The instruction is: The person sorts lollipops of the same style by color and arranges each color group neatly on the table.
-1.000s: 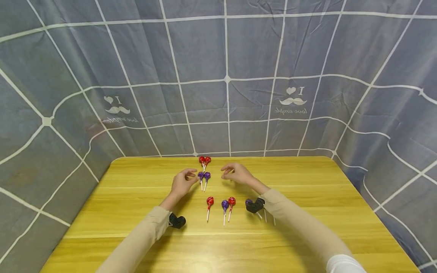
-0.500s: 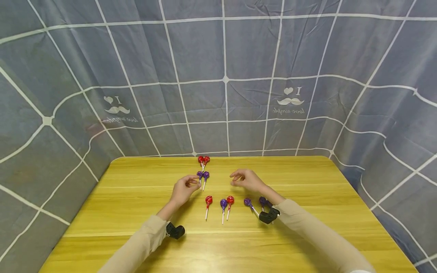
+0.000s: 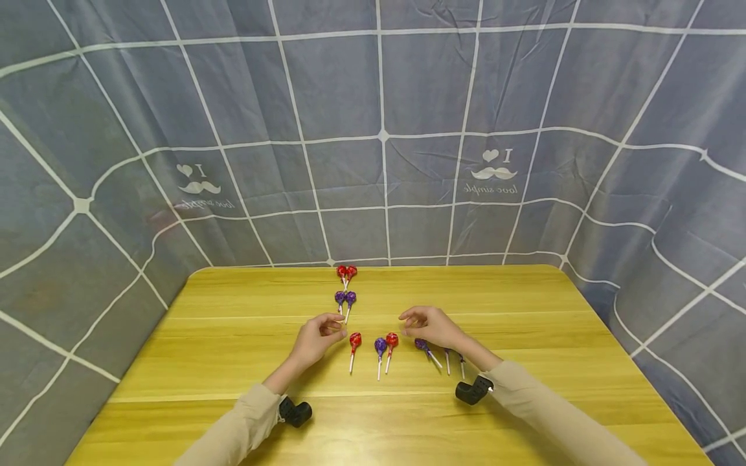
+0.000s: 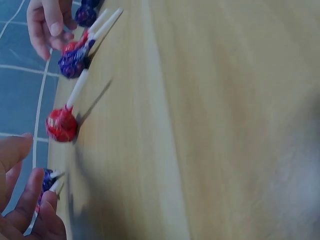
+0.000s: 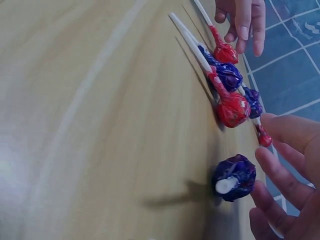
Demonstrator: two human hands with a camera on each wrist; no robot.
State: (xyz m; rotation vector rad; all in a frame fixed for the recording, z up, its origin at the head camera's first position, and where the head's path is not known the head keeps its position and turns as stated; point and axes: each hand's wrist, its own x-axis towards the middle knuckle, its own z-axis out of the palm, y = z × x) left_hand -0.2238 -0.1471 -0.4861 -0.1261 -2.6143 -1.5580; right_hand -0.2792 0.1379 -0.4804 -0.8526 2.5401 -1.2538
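Note:
My left hand (image 3: 315, 340), fingers loosely bent and holding nothing, hovers just left of a single red lollipop (image 3: 355, 340). To the right of that, a purple lollipop (image 3: 380, 346) and another red lollipop (image 3: 392, 340) lie side by side. My right hand (image 3: 434, 328) is over a slanted purple lollipop (image 3: 422, 345), with nothing in its fingers. In the right wrist view this purple lollipop (image 5: 235, 177) is close to the fingertips; contact is uncertain. Two more sticks (image 3: 448, 361) show under the right hand, their heads mostly hidden.
Farther back, two purple lollipops (image 3: 350, 298) lie together, with two red lollipops (image 3: 351, 272) behind them near the table's far edge. The wooden table (image 3: 233, 356) meets a grey curtain (image 3: 425, 175) with white lines at the back and sides.
Both hands have drawn back toward the person: the left from beside the purple pair to the single red lollipop, the right also moving rightward to the slanted purple one. The lollipops stay put.

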